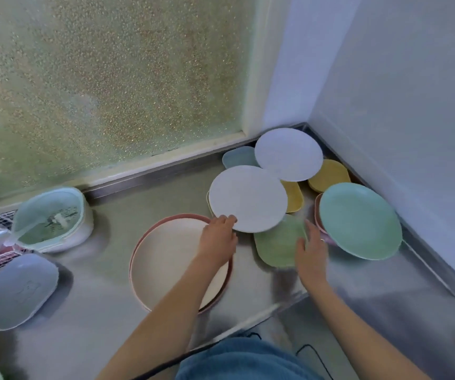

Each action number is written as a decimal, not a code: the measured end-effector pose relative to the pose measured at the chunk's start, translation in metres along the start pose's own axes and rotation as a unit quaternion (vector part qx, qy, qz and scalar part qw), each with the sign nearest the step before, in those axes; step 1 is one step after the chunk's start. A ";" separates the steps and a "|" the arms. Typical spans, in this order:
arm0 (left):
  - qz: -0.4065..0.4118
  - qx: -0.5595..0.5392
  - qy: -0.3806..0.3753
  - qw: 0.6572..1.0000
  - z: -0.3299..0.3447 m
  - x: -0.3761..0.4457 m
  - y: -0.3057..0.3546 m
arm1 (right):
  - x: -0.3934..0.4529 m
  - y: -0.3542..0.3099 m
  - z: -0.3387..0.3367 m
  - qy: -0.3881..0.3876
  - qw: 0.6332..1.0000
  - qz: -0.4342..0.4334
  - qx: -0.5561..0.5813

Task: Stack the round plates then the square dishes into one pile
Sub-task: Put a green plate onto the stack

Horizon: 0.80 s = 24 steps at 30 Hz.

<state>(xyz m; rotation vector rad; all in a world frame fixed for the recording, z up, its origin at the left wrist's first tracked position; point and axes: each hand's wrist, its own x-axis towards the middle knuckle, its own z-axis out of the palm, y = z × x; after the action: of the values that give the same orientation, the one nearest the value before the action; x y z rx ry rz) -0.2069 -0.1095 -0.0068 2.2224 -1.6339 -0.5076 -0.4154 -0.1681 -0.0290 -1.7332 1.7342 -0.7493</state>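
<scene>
A steel surface (89, 297) carries a cream round plate on a pink one (166, 259) under the left hand (218, 239), whose fingers (227, 219) grip a white round plate (248, 198). The right hand (310, 253), fingers spread, hovers over a green square dish (275, 242). No writing is legible.

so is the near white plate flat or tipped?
Tipped: the white plate rests across other dishes, left hand at its rim.

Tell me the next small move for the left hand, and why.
Probably carry the white round plate over onto the cream plate. The left hand already grips its near rim, it overlaps the green square dish, and the cream plate with the pink one beneath begins the pile.
</scene>
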 end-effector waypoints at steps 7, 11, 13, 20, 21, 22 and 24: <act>0.147 0.069 -0.100 0.982 0.030 0.028 0.064 | 0.026 0.064 -0.059 -0.028 0.970 0.167 -0.176; 0.156 0.051 -0.108 0.981 0.040 0.034 0.084 | 0.036 0.075 -0.059 -0.003 0.968 0.201 -0.153; 0.153 0.049 -0.104 0.982 0.044 0.034 0.089 | 0.039 0.073 -0.059 0.022 0.972 0.167 -0.164; -0.007 -0.169 0.008 0.986 0.036 0.046 0.106 | 0.021 0.051 -0.066 0.099 0.982 -0.017 -0.161; -0.038 -0.216 0.036 0.975 0.030 0.050 0.105 | 0.015 0.042 -0.065 0.095 0.982 -0.069 -0.151; -0.075 -0.260 0.055 0.961 0.023 0.056 0.102 | 0.009 0.034 -0.062 0.090 0.976 -0.131 -0.146; -0.167 -0.320 0.070 0.930 0.006 0.068 0.089 | 0.000 0.021 -0.054 0.079 0.955 -0.245 -0.149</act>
<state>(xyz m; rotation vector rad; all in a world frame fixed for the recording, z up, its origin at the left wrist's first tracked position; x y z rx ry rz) -0.2656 -0.2008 0.0237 1.9615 -0.8416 -0.8117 -0.4689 -0.1680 -0.0075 -2.4213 1.5940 -0.8853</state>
